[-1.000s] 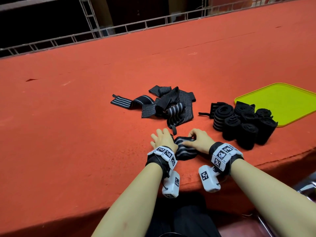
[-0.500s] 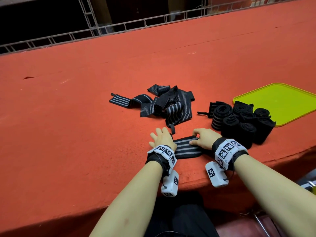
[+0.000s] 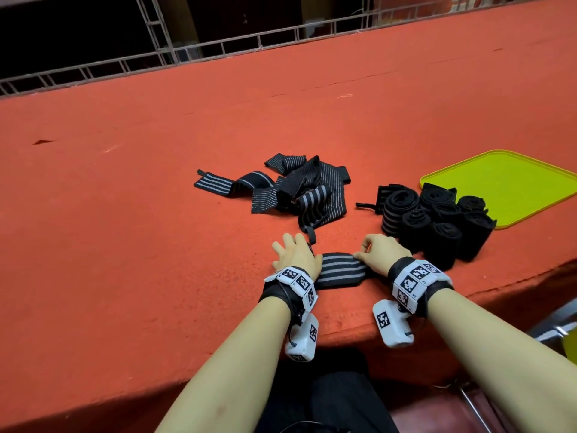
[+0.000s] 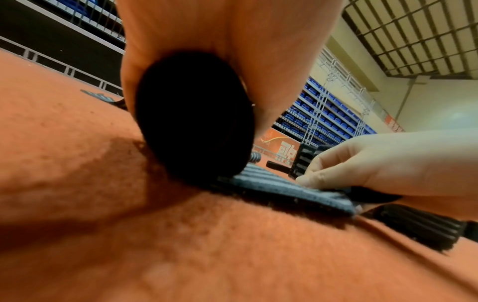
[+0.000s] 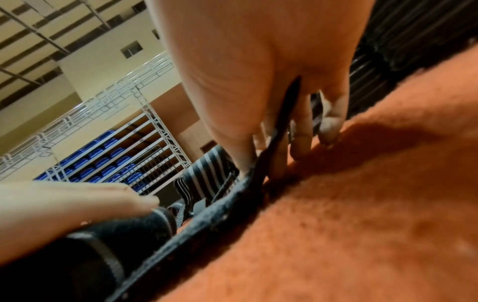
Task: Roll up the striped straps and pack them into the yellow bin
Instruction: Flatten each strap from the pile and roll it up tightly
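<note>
A black strap with grey stripes (image 3: 340,271) lies flat near the table's front edge, stretched between my hands. My left hand (image 3: 293,254) holds its rolled-up end (image 4: 194,114), thumb and fingers around the roll. My right hand (image 3: 379,253) pinches the strap's free end (image 5: 274,143) against the table. A heap of loose striped straps (image 3: 296,192) lies just beyond the hands. Several rolled straps (image 3: 437,220) stand to the right, beside the shallow yellow bin (image 3: 505,182), which holds nothing I can see.
The red felt table (image 3: 156,214) reaches far to the left and back to a metal railing (image 3: 218,48). Its front edge runs just below my wrists. The rolled straps stand close to my right hand.
My right hand has moved to the right and drawn the bunched strap out flat. The left hand has stayed on the rolled end.
</note>
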